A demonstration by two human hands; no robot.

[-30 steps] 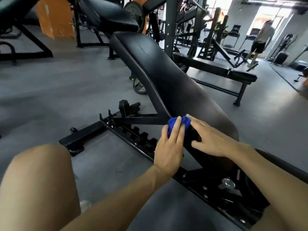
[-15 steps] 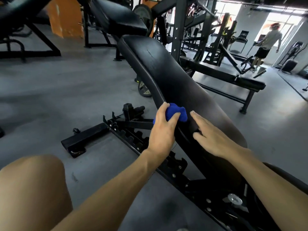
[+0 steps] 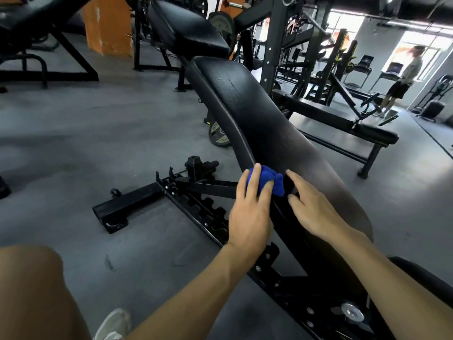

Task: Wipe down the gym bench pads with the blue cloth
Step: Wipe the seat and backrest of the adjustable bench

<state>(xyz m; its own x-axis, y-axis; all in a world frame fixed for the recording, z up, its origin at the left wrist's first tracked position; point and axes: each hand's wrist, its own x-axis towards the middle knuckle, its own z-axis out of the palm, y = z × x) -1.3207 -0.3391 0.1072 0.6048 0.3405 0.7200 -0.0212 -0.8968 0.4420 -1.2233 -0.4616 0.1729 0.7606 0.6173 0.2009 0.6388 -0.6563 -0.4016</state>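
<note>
A long black back pad (image 3: 257, 114) of an inclined gym bench runs from upper centre down to the lower right. My left hand (image 3: 250, 212) grips a bunched blue cloth (image 3: 267, 181) and holds it against the pad's left side edge. Beside it, my right hand (image 3: 316, 209) rests on the pad with its fingers spread flat and holds nothing. A second pad, the seat (image 3: 421, 278), shows at the lower right, partly behind my right forearm.
The bench's black steel frame with its notched adjustment rail (image 3: 196, 204) lies on the grey floor to the left. My bare knee (image 3: 31, 290) and shoe fill the lower left. A flat bench (image 3: 343, 121), racks and a standing person (image 3: 404, 79) are at the right rear.
The left hand slid the cloth up the pad's side edge, from low on it to higher up. The right hand stayed flat on the pad. The camera view shifted slightly.
</note>
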